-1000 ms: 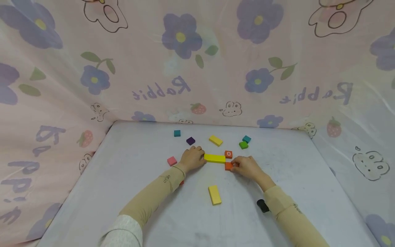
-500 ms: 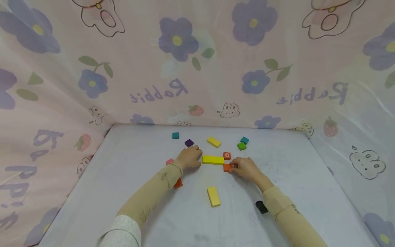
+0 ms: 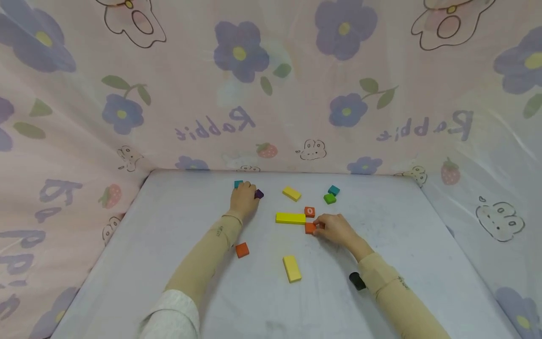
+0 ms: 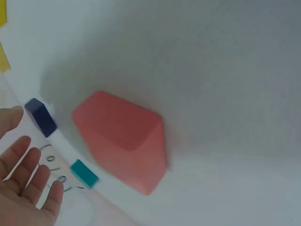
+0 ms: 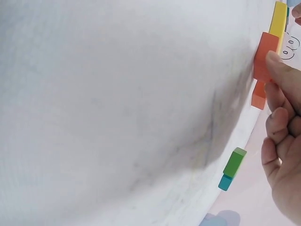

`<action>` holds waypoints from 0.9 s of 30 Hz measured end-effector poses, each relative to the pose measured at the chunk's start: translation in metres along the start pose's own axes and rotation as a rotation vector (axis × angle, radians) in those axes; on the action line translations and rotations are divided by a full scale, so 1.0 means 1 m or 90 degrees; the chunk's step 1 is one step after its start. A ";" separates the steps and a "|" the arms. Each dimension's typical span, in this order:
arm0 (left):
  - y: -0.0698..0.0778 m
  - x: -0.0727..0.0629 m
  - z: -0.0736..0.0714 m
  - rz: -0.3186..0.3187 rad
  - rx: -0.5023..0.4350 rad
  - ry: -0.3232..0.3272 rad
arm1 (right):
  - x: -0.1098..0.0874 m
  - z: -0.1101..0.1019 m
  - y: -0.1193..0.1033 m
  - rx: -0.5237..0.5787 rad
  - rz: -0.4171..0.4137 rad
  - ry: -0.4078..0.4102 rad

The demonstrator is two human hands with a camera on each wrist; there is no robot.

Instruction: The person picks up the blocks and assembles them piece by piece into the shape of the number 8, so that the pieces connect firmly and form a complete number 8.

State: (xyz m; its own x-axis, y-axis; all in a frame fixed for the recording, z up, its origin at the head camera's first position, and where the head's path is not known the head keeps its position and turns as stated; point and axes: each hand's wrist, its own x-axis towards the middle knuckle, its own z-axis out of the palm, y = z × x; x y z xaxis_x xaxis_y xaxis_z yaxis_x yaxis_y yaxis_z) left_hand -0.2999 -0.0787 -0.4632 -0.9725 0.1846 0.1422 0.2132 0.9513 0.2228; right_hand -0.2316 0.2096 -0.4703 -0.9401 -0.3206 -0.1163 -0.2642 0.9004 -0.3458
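Observation:
My right hand (image 3: 336, 229) pinches an orange block (image 5: 264, 56) between thumb and fingers at the right end of a long yellow block (image 3: 290, 218). Behind that one lies a second orange block (image 3: 309, 212) with a white ring mark. My left hand (image 3: 244, 202) reaches over the table's far left part, its fingers spread and holding nothing. Just off its thumb and fingertips is a dark purple block (image 4: 41, 117), with a teal block (image 4: 84, 173) close by. A pink block (image 4: 117, 136) looms large in the left wrist view; in the head view the left arm hides it.
A green block (image 3: 330, 198) and another teal block (image 3: 334, 190) lie together at the back right. Loose yellow blocks sit behind (image 3: 291, 193) and in front (image 3: 292, 269). An orange block (image 3: 242, 250) lies beside the left forearm, a black object (image 3: 357, 281) by the right sleeve. Patterned cloth surrounds the table.
My left hand has left the long yellow block's left end and moved back and left, to the purple and teal blocks. The right hand stays on the orange block.

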 end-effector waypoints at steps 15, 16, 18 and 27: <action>-0.006 0.007 0.012 -0.071 0.035 -0.035 | 0.000 0.000 -0.002 -0.001 -0.014 -0.001; -0.007 0.006 0.012 -0.070 0.036 -0.035 | 0.000 0.000 -0.002 -0.001 -0.014 -0.002; -0.007 0.006 0.013 -0.069 0.040 -0.040 | 0.000 -0.001 -0.003 -0.003 -0.015 -0.002; -0.004 0.006 0.013 -0.062 0.035 -0.045 | 0.000 -0.003 -0.003 -0.001 -0.013 -0.003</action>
State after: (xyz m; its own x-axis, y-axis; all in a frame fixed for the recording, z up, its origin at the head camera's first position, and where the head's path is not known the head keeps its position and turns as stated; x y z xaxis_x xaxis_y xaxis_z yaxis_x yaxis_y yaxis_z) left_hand -0.3078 -0.0782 -0.4759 -0.9929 0.1054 0.0542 0.1136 0.9772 0.1795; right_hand -0.2317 0.2078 -0.4665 -0.9335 -0.3403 -0.1129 -0.2840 0.8940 -0.3465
